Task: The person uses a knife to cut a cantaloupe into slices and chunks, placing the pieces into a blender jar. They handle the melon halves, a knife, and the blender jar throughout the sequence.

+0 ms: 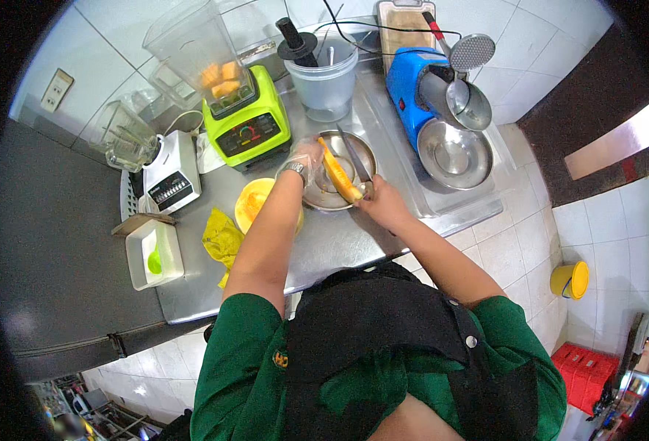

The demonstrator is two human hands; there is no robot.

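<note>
My left hand, in a clear plastic glove, holds the far end of a long wedge of orange-fleshed melon over a round steel tray. My right hand is bare and closed around the handle of a knife, its blade pointing away over the tray. The fingers of that hand are also at the wedge's near end. A yellow bowl with orange contents stands left of the tray, partly hidden by my left forearm. Orange chunks lie in the clear jug of a green blender.
Left of the bowl are a yellow cloth, a white blender and a white tub. Behind the tray stands a clear plastic bucket. To the right are a blue ice shaver and a steel bowl.
</note>
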